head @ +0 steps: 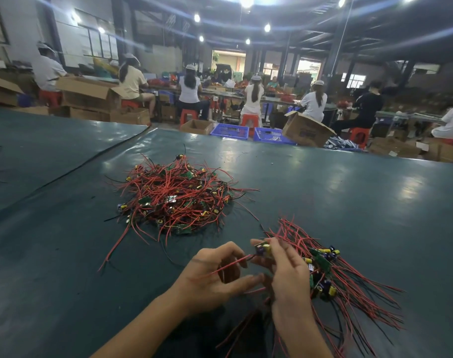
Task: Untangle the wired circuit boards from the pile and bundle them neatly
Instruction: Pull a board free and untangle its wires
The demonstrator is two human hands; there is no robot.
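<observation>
A tangled pile of small green circuit boards with red and black wires lies in the middle of the dark green table. To its right, near me, a sorted bundle of boards rests with wires fanned out to both sides. My right hand pinches one small circuit board with yellow and blue capacitors, just left of the bundle. My left hand has its fingers curled around that board's red wire, which runs leftward from the board.
Loose red wires trail from the pile toward me. A seam crosses the table cover at the left. Beyond the far edge are cardboard boxes, blue baskets and seated workers.
</observation>
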